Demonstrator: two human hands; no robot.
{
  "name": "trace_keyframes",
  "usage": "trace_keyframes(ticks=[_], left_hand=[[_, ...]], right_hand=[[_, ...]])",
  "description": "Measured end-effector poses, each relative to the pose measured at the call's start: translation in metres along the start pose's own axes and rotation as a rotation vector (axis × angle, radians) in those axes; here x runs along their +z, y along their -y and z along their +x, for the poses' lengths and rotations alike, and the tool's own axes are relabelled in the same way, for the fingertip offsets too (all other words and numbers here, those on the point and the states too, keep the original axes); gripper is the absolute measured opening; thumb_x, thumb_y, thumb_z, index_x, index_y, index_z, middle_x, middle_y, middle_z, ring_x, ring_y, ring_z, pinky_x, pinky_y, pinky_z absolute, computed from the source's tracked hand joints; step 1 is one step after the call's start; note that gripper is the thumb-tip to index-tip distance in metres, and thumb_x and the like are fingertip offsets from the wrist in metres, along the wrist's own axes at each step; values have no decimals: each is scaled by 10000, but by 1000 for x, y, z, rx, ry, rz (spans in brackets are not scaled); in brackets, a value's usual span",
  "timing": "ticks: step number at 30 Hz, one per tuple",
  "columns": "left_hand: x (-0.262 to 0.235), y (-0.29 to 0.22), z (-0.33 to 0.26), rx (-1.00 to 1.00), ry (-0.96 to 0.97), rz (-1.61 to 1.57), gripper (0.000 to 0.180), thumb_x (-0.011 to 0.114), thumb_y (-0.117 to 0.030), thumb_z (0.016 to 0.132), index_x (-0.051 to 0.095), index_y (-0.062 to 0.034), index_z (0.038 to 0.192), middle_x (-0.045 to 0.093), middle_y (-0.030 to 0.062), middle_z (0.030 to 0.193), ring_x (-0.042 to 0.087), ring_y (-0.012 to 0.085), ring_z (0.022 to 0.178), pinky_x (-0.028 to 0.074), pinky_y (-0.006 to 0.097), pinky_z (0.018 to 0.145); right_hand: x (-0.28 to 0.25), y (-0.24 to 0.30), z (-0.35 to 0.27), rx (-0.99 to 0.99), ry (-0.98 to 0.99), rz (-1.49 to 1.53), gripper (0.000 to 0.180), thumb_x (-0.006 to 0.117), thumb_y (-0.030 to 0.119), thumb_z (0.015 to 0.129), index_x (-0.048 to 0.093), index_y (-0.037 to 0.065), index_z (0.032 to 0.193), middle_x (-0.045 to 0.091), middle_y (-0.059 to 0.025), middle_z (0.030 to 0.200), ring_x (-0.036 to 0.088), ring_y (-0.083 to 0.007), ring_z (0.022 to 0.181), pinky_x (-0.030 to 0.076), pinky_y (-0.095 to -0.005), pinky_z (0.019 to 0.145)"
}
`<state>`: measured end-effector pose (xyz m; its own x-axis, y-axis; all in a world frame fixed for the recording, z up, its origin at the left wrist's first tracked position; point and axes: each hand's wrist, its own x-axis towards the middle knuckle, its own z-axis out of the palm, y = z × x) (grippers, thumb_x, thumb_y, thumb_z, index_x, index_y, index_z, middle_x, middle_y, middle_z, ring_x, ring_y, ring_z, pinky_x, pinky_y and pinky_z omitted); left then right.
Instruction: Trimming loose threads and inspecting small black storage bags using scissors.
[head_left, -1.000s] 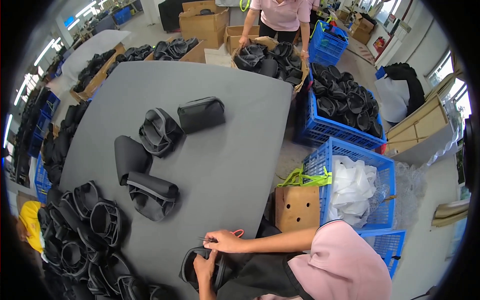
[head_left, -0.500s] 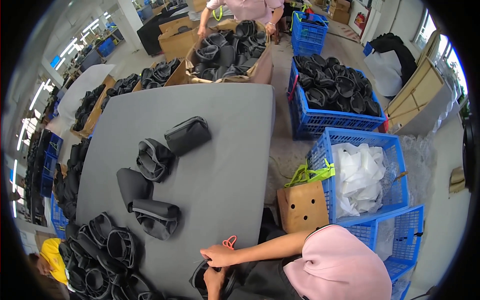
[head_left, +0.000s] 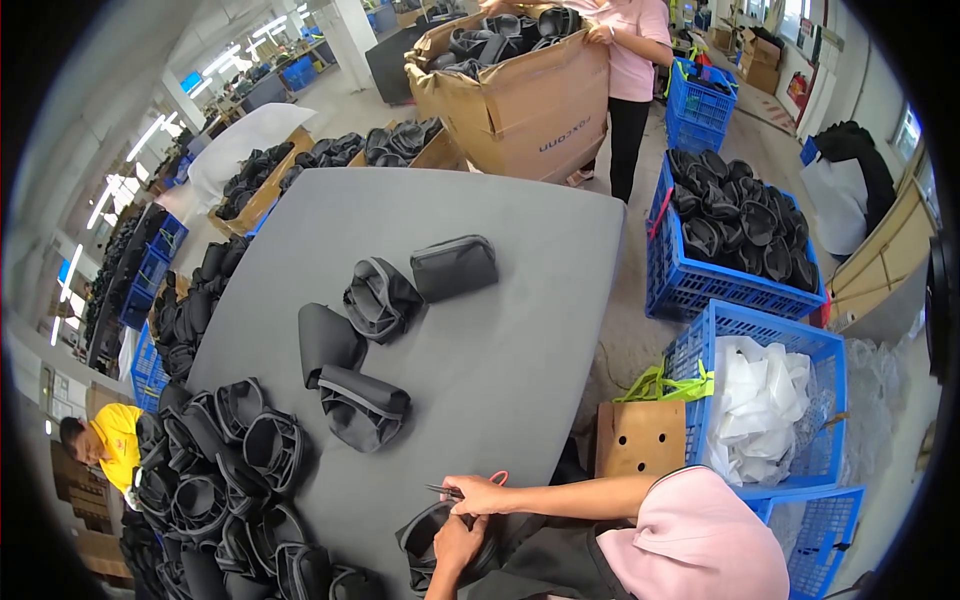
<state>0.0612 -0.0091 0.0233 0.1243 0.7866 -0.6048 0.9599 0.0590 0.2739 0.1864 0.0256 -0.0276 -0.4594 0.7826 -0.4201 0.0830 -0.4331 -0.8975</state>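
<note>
At the near edge of the grey table (head_left: pixel 520 330), my right hand (head_left: pixel 482 494) grips small scissors (head_left: pixel 447 490) with a red loop, blades pointing left. Just below it, my left hand (head_left: pixel 455 545) holds a black fabric pouch (head_left: pixel 420 532) against my lap. The two hands almost touch over the pouch's rim. On the tabletop farther away lie a zipped dark grey pouch (head_left: pixel 455 266), an open one (head_left: pixel 378 298), a flat black piece (head_left: pixel 328 340) and a folded pouch (head_left: pixel 362 407).
A heap of several black pouches (head_left: pixel 215 470) covers the table's near left corner. Blue crates stand to the right: one of black pouches (head_left: pixel 740 225), one of white bags (head_left: pixel 765 400). A small cardboard box (head_left: pixel 640 438) stands beside them. A person in pink (head_left: pixel 632 60) holds a big carton (head_left: pixel 520 90).
The view has tilted, so the table sits higher and closer. The person in pink at the back has brought the big carton forward. My hands stay together on the pouch.
</note>
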Motion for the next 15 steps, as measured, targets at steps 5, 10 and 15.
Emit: trace_keyframes(ticks=[5, 10, 15], left_hand=[[-2, -8, 13, -23, 124, 139, 660, 512, -575, 777, 593, 36, 1013, 614, 245, 997, 588, 363, 971, 457, 426, 828], [19, 22, 40, 89, 193, 136, 558, 480, -511, 808, 607, -20, 1040, 615, 209, 1037, 588, 348, 978, 458, 422, 827], [19, 27, 37, 176, 255, -214, 445, 524, -408, 828, 602, -46, 1075, 624, 196, 1028, 587, 343, 982, 453, 397, 825]], right_hand=[[11, -18, 4, -351, -308, -281, 256, 551, 7, 690, 518, 26, 943, 599, -97, 920, 590, -268, 753, 456, -373, 636], [8, 4, -9, -357, -299, -489, 261, 489, -45, 652, 522, 22, 902, 563, -124, 914, 570, -335, 790, 450, -425, 659], [7, -6, -4, -355, -296, -337, 242, 494, -39, 670, 531, 18, 902, 547, -117, 896, 574, -307, 781, 455, -402, 664]])
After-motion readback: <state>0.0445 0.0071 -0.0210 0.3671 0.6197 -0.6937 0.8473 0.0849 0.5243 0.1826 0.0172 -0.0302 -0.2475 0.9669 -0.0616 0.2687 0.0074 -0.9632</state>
